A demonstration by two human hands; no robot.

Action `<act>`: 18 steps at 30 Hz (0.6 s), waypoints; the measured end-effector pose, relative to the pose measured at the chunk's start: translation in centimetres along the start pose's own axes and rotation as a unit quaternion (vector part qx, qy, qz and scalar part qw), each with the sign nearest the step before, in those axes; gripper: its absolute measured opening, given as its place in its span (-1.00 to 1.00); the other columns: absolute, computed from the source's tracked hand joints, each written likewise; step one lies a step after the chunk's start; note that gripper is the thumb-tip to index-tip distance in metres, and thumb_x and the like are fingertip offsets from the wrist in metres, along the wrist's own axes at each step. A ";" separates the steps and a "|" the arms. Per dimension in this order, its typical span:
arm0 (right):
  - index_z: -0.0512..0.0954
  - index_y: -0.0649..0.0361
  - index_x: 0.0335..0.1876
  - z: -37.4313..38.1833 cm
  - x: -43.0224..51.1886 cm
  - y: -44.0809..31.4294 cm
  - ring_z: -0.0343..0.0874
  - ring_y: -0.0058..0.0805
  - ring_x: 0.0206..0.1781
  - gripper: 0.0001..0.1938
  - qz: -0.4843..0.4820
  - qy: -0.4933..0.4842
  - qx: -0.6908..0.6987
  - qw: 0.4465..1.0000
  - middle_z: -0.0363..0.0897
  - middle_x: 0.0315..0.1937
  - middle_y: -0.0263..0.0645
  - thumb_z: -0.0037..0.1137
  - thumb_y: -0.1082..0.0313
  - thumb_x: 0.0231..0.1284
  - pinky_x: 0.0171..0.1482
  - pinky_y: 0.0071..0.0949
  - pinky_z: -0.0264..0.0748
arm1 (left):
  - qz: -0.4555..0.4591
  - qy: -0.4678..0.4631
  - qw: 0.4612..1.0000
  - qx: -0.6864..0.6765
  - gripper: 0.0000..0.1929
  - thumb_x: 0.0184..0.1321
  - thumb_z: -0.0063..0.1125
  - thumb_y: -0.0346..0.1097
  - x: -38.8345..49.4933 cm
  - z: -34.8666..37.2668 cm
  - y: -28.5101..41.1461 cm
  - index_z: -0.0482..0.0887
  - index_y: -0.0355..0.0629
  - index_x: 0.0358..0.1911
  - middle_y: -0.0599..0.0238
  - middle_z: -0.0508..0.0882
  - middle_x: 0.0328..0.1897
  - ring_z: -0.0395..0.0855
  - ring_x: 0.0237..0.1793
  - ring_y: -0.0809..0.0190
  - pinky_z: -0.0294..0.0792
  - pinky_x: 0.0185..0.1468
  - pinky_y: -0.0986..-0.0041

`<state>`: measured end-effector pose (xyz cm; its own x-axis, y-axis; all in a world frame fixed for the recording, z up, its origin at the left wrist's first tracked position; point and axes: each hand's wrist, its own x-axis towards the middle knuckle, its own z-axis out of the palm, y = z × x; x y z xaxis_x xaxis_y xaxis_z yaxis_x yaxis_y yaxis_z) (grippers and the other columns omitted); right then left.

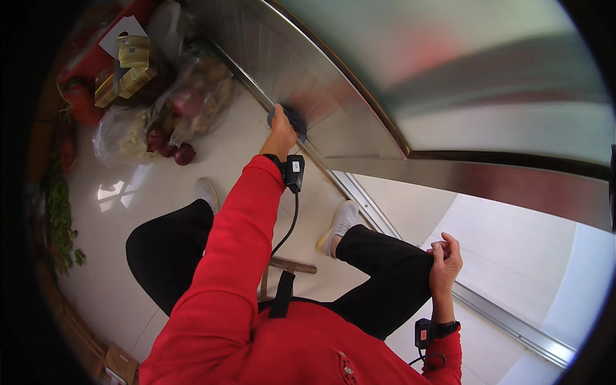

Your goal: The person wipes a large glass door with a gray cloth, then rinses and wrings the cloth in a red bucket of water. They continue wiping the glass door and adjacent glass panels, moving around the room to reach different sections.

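My left hand [283,129] reaches forward and grips a dark grey cloth or pad [299,122]. The pad is against the bottom edge of a shiny metal door panel [337,113], just above the tiled floor. Part of it is hidden behind my fingers. My right hand [446,264] rests by my right knee with its fingers loosely bent, holding nothing. Both wrists carry a black strapped device with a cable. Frosted glass [462,82] fills the upper part of the door.
Clear plastic bags [202,96] of vegetables, red onions [184,154] and a gold box [137,79] sit at the far left. Green peppers [58,207] lie along the left side. A metal floor track [370,204] runs past my right shoe. Beneath me stands a wooden stool [293,264].
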<state>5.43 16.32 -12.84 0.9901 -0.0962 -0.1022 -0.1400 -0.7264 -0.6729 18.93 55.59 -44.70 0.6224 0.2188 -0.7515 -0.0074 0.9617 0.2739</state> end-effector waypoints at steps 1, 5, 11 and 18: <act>0.48 0.33 0.03 0.0 0.0 -0.1 0.55 -0.59 -0.38 -0.76 -0.003 0.000 -0.011 1.000 0.53 -0.42 -0.31 0.00 0.56 0.26 -0.24 -0.61 0.52 | -0.017 0.024 1.000 0.012 -0.34 0.35 -0.18 0.27 0.3 -0.6 -0.7 0.29 -0.07 0.32 0.32 0.39 0.37 0.35 0.32 0.17 0.15 0.38 0.28; 0.47 0.33 0.03 0.1 0.0 -0.4 0.55 -0.60 -0.38 -0.76 -0.012 -0.004 -0.007 1.000 0.53 -0.42 -0.32 0.00 0.55 0.27 -0.23 -0.61 0.52 | -0.048 -0.012 0.998 -0.027 -0.30 0.33 -0.19 0.28 -0.9 -0.3 -1.8 0.18 0.00 0.40 0.27 0.27 0.48 0.24 0.42 0.12 0.03 0.44 0.14; 0.47 0.32 0.03 0.2 -0.5 0.1 0.54 -0.61 -0.40 -0.76 -0.040 0.006 0.037 0.999 0.53 -0.44 -0.33 0.01 0.55 0.26 -0.25 -0.60 0.52 | -0.009 -0.087 0.996 0.009 -0.17 0.36 -0.36 0.28 -9.7 5.1 0.6 -0.27 -0.08 0.50 0.23 -0.22 0.62 -0.19 0.57 0.03 -0.36 0.53 0.02; 0.48 0.29 0.03 -0.4 -1.7 1.6 0.54 -0.59 -0.42 -0.76 -0.087 0.032 0.031 0.995 0.55 -0.45 -0.31 0.04 0.52 0.26 -0.27 -0.58 0.51 | 0.066 -0.206 0.976 0.034 -0.22 0.41 -0.43 0.25 -20.3 11.6 3.0 -0.28 -0.09 0.50 0.22 -0.26 0.62 -0.30 0.58 0.04 -0.39 0.53 0.07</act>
<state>3.52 15.10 -13.46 0.9978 -0.0173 0.0644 0.0345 -0.6929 -0.7202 15.31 52.10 -21.70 0.8814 0.2423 -0.4054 -0.0663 0.9134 0.4017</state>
